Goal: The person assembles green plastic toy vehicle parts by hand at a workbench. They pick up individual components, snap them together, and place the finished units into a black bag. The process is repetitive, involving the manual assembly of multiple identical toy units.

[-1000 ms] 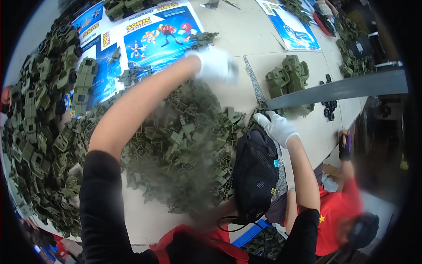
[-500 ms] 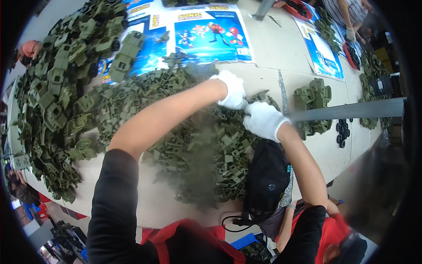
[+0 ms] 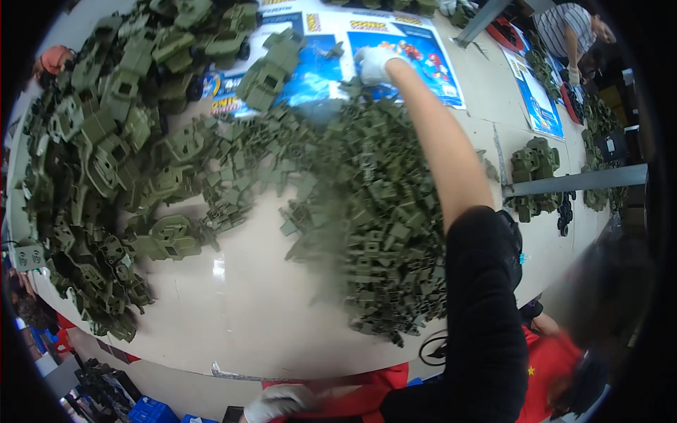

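My right hand (image 3: 377,67), in a white glove, reaches to the far edge of the heap of small green plastic parts (image 3: 395,169), over a printed blue sheet (image 3: 441,60). Its fingers point away from me, and whether they grip a part cannot be made out. One loose green part (image 3: 334,51) lies on the sheet just left of that hand. My left hand (image 3: 278,402), also gloved in white, is low at the lower edge, close to my body and off the table; its fingers are blurred. A green toy vehicle body (image 3: 269,70) rests on the sheets left of my right hand.
Larger green vehicle bodies (image 3: 106,141) are piled along the left side. A grey metal bar (image 3: 578,180) crosses at the right, near stacked green bodies (image 3: 536,162) and black wheels (image 3: 565,215). A person in red (image 3: 553,366) sits at lower right; another in stripes (image 3: 564,32) works far right.
My hands have parted: the right went forward and left over the sheet, the left dropped back to my body. The view has shifted leftward, and the black bag is now mostly hidden behind my right arm.
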`<state>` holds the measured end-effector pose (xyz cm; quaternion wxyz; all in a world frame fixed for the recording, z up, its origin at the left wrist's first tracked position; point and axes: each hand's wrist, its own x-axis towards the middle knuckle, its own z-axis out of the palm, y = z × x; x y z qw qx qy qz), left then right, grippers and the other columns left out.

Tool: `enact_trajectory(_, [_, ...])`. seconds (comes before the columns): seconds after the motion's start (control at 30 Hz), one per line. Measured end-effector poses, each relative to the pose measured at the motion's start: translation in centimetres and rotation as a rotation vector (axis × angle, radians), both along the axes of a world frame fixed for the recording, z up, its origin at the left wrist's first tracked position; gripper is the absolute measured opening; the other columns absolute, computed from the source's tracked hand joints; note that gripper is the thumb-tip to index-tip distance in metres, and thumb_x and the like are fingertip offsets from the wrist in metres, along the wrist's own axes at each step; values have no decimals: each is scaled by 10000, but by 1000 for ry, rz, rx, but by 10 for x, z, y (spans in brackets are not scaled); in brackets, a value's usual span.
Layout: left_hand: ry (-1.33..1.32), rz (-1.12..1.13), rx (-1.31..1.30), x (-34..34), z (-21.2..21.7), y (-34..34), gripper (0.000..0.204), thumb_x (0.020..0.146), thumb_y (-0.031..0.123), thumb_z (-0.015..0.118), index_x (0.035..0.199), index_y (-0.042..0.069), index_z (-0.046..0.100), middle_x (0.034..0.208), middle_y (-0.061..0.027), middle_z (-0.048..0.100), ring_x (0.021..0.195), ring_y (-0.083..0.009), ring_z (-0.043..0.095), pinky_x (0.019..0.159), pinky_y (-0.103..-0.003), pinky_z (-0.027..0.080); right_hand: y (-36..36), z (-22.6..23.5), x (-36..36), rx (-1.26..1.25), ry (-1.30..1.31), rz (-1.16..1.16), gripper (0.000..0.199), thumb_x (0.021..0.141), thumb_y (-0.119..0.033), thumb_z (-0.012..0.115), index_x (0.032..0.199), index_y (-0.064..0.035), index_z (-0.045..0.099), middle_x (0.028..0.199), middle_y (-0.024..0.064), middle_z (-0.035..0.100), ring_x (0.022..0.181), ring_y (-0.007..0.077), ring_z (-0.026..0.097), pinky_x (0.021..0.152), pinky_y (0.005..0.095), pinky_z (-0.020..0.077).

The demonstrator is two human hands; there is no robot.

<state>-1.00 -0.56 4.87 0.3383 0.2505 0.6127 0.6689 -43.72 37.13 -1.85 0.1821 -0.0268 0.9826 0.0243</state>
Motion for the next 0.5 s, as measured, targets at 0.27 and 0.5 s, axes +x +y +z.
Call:
enact_trajectory(0.27, [43, 302, -559, 57, -137, -6, 191, 893, 177, 568, 751, 92, 664, 873, -80, 673, 775, -224, 649, 741, -352, 517, 1, 14, 52, -436, -101, -321, 705, 640, 12, 582, 1334, -104, 555, 982, 96, 645, 812, 175, 581, 677, 290, 493])
enact_trajectory(0.5, [86, 347, -659, 64, -185, -17, 191, 892, 208, 574, 779, 90, 673, 888, -94, 675, 791, -243, 653, 746, -366, 521, 20, 45, 18, -118, -47, -358, 657, 661, -87, 629, 1316, -83, 577, 895, 88, 674, 661, 159, 563, 574, 296, 466])
